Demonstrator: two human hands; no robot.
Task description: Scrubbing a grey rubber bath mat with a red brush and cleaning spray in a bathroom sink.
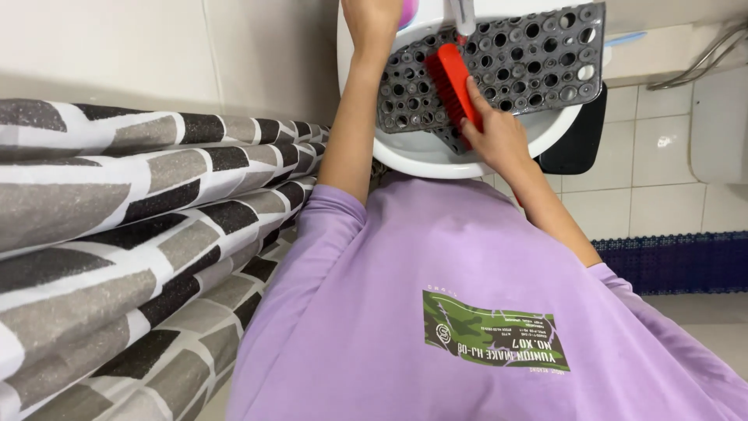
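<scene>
A grey rubber mat [530, 62] full of round holes lies across a white round sink [421, 160]. My right hand [495, 136] grips a red scrubbing brush [450, 78] pressed onto the mat's left part. My left hand [374, 19] reaches to the sink's far left edge, by the mat's corner; its fingers run out of the frame, so what it holds stays unseen. A tap spout [463, 15] hangs above the brush. My lilac T-shirt [436, 312] fills the lower view.
A shower curtain [117, 234] with a grey, black and white brick pattern hangs folded at the left. A black object [576, 144] sits behind the sink's right side. White wall tiles [654, 171], a dark blue floor mat [678, 261] and metal hoses [709, 54] are at the right.
</scene>
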